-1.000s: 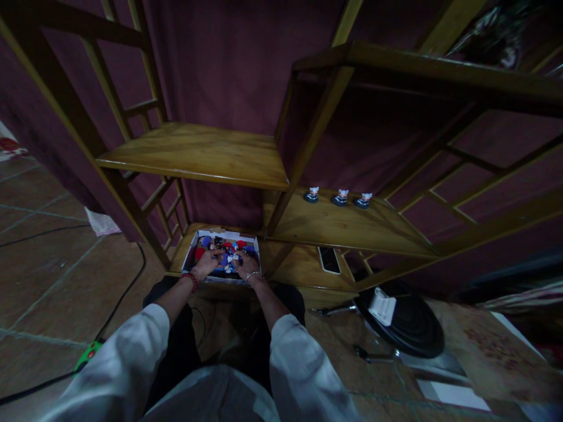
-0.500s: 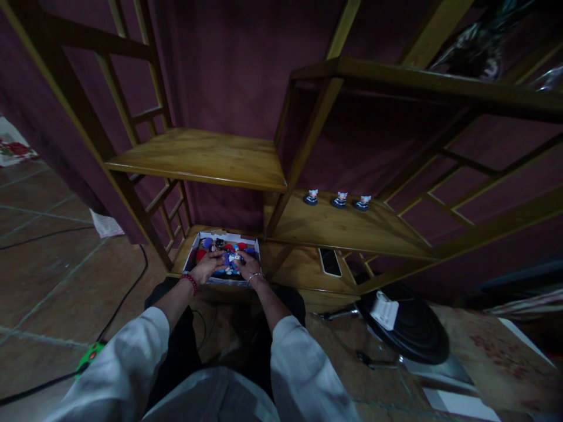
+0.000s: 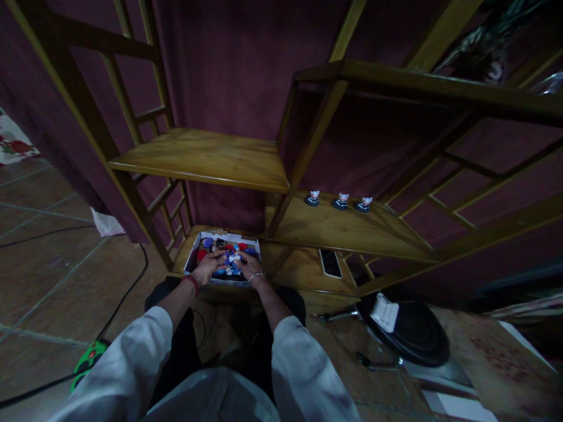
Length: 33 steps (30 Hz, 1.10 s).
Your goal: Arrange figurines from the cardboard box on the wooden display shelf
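Observation:
On the lowest shelf at the left sits an open white box [image 3: 192, 260] filled with several small colourful figurines in red, purple, blue and black. Over the box, both hands meet on one small white-and-purple figurine [image 3: 234, 257]. My left hand [image 3: 209, 267], a red bead bracelet at its wrist, grips the figurine from the left. From the other side my right hand [image 3: 249, 265], wearing a silvery bracelet, has its fingers closed on the same figurine. The fingers partly cover it, and its finer details are too small to make out.
Three small figurines on dark round bases, one of them a middle figurine [image 3: 341, 201], stand on the middle shelf [image 3: 352, 231]. A phone [image 3: 329, 263] lies on the lower board. An upper left shelf [image 3: 202, 157] overhangs the box. At right is a black round seat [image 3: 417, 328].
Both hands stay over the box around the figurine, with only slight finger movement. The view has shifted very slightly.

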Tool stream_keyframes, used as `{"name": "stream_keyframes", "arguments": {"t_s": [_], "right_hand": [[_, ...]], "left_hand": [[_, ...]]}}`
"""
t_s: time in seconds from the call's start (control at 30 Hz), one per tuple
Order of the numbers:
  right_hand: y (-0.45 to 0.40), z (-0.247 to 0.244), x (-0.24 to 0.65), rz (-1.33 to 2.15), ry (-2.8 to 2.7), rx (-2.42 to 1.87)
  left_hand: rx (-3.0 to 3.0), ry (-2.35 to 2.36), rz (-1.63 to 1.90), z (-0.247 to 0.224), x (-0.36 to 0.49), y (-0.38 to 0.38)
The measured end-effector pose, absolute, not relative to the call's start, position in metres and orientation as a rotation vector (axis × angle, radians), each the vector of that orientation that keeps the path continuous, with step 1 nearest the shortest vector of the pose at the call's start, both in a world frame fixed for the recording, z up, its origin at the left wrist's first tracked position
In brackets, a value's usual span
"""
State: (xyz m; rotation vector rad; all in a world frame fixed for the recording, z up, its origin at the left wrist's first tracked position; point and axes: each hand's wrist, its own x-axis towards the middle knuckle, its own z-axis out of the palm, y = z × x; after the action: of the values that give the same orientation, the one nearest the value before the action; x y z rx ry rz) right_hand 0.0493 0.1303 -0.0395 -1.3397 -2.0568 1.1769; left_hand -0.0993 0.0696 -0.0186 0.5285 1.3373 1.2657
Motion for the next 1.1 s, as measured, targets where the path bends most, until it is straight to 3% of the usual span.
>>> {"name": "stream_keyframes", "arguments": {"t_s": [1.1], "right_hand": [[0.133,-0.047,0.048,1.091,-2.044,-1.3]], "left_hand": [[0.451,1.29,1.361,-0.03,-0.101,0.072]]}}
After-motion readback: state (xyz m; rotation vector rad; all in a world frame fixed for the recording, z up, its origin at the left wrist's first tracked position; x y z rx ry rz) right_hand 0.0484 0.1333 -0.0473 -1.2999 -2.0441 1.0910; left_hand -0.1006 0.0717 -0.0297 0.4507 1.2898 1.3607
